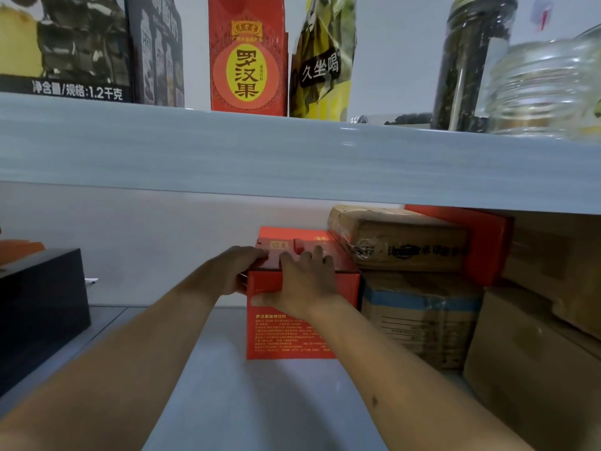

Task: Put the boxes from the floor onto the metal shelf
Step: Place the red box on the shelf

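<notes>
A red box (pixel 292 333) with printed text stands on the lower board of the metal shelf (pixel 227 402), close against a stack of cardboard boxes. My left hand (pixel 239 270) grips its upper left edge, fingers curled over the top. The palm of my right hand (pixel 305 284) lies against the front top edge, its fingers spread flat over the lid and its thumb stretched along the front face. The floor is out of view.
Right of the red box sit taped cardboard boxes (pixel 422 323), one (pixel 400 242) on top, another red box (pixel 487 242) behind, larger cartons (pixel 536 369) at far right. A black box (pixel 39 307) stands at left. The upper shelf board (pixel 292 157) carries packets, a red carton (pixel 248 56) and jars (pixel 471 60).
</notes>
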